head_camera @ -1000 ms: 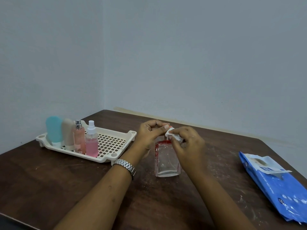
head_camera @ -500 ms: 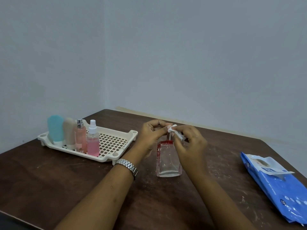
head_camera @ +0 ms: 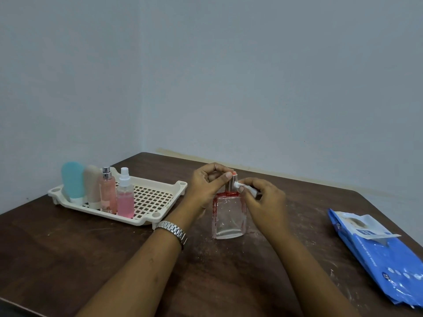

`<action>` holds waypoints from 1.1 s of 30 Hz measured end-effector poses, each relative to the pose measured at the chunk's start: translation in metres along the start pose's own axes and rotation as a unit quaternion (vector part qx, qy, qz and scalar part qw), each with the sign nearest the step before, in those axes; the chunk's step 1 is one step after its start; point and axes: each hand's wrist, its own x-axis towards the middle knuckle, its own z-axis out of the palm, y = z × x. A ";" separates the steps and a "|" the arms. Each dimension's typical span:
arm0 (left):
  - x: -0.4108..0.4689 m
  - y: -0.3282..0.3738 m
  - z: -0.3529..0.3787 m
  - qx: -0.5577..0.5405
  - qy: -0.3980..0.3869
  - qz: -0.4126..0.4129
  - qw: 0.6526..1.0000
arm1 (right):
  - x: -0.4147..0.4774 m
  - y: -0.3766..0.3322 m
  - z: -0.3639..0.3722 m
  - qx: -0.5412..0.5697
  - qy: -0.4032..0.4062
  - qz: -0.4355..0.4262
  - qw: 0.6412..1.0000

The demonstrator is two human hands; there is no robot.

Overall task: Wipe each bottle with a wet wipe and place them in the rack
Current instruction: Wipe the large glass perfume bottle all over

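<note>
A clear square glass bottle [head_camera: 229, 217] with red trim and a silver spray neck stands upright at the table's middle. My left hand [head_camera: 206, 185] holds the top of its nozzle with thumb and fingertip. My right hand [head_camera: 263, 203] pinches a small folded white wet wipe [head_camera: 243, 186] against the right side of the silver neck. The cream perforated rack [head_camera: 158, 197] sits to the left. In its left end stand a teal tube [head_camera: 73, 181], a beige tube [head_camera: 92, 186], a peach spray bottle [head_camera: 107, 191] and a pink spray bottle [head_camera: 125, 197].
A blue pack of wet wipes [head_camera: 382, 255] with its white flap lifted lies at the right edge of the dark wooden table [head_camera: 68, 259]. Grey walls meet in a corner behind the table. A metal watch [head_camera: 172, 229] is on my left wrist.
The wipe has come off the top of the bottle and now sits against the side of the bared silver neck. My left fingers stay on the nozzle top.
</note>
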 end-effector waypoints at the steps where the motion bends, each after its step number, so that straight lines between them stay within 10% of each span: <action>1: 0.000 0.000 -0.001 0.004 0.000 0.000 1.000 | 0.000 0.001 0.000 -0.006 -0.007 0.004 1.000; 17: -0.003 0.000 -0.003 0.081 -0.058 0.012 0.995 | 0.000 0.018 -0.004 0.030 -0.034 0.134 0.990; 33: 0.004 0.001 -0.016 -0.004 0.045 -0.053 0.998 | -0.008 0.019 0.000 0.003 -0.058 0.114 0.992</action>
